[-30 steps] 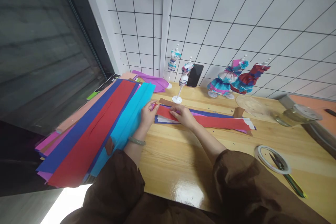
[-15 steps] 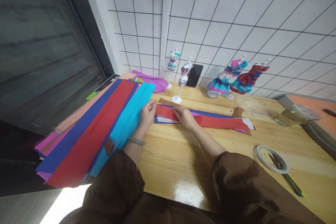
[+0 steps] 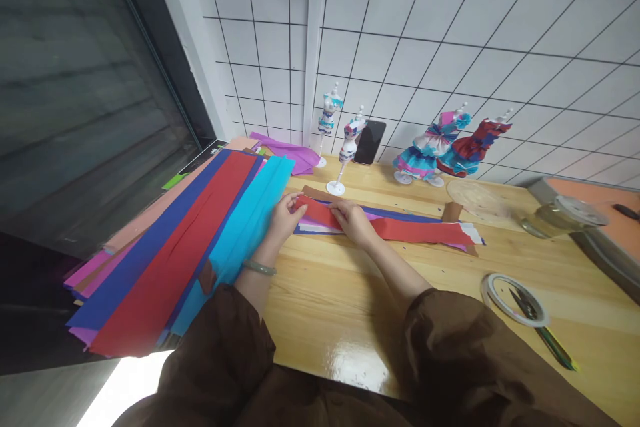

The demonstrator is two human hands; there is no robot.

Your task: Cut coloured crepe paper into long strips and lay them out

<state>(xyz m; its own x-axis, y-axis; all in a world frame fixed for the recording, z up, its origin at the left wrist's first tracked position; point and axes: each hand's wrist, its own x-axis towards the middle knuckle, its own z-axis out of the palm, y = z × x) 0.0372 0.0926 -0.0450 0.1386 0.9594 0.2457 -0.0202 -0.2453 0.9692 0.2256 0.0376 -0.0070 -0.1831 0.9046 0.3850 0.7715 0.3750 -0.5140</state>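
A red crepe paper strip [image 3: 420, 231] lies on top of a flat stack of strips in purple, white, blue and brown. My left hand [image 3: 286, 219], with a bracelet at the wrist, pinches the strip's left end between thumb and fingers. Farther right along the same strip, my right hand [image 3: 351, 220] is closed on it with thumb and fingertips. Between the two hands the red strip is lifted a little, and purple paper [image 3: 315, 215] shows below it. Just behind my hands stands a small white dress form [image 3: 347, 150] with coloured scraps on its torso.
Long crepe paper sheets [image 3: 170, 247] are piled at the left. Behind stand another dress form [image 3: 329, 117], a phone [image 3: 370, 142] and two dressed forms, one in a blue-pink dress [image 3: 427, 147], one in a red dress [image 3: 470, 147]. A tape roll [image 3: 541, 317], scissors and a jar [image 3: 555, 219] are at right.
My left hand has shifted slightly right and turned, bringing the red strip's left end up and back. More purple paper shows beneath it. The right hand stays almost in place.
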